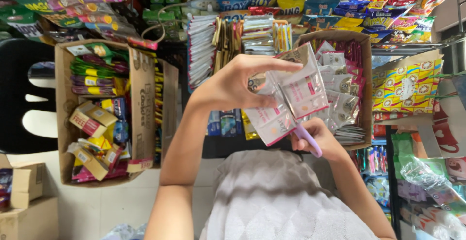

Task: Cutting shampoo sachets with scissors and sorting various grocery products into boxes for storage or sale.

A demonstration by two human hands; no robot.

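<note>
Our left hand (pixel 228 87) pinches sachet strip (pixel 286 96), light, limp, slippery; right hand (pixel 318 138) clenches purple scissors (pixel 307 139) cutting between sachets.

Both forearms are bare and sleeveless, above a pale grey garment with a wavy woven texture.

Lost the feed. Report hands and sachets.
Left hand holds sachet strip. Right hand grips purple scissors beneath strip. Nothing between.
</note>
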